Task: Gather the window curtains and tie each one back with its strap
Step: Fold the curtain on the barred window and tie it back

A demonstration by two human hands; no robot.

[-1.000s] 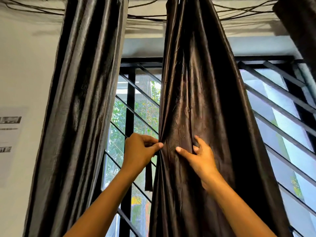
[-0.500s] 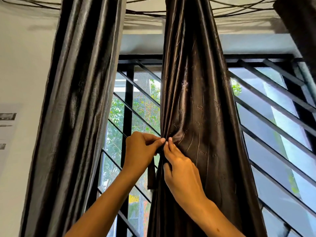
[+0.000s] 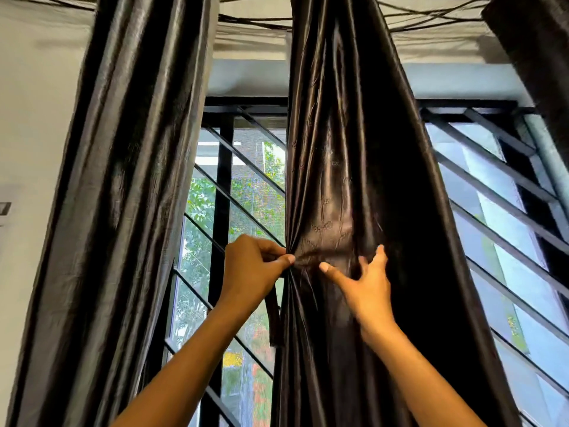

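Note:
A dark shiny middle curtain [image 3: 354, 180] hangs in front of the window. My left hand [image 3: 251, 269] pinches gathered folds at the curtain's left edge, about mid-height. A narrow dark strap [image 3: 274, 318] dangles just below that hand, beside the curtain's edge. My right hand [image 3: 366, 282] is spread on the cloth further right, fingers pushing into a fold, thumb pointing left. Another dark curtain [image 3: 123, 195] hangs loose at the left. Part of a third curtain [image 3: 535, 50] shows at the top right corner.
Behind the curtains stands a window with a black slanted metal grille [image 3: 234, 204] and greenery outside. A white wall [image 3: 30, 134] with a paper notice lies at the far left. Black cables [image 3: 252, 20] run along the top above the window.
My right hand let go beside the left hand and moved right, spreading open on the cloth. My left hand keeps its pinch on the gathered edge. The view shifted slightly.

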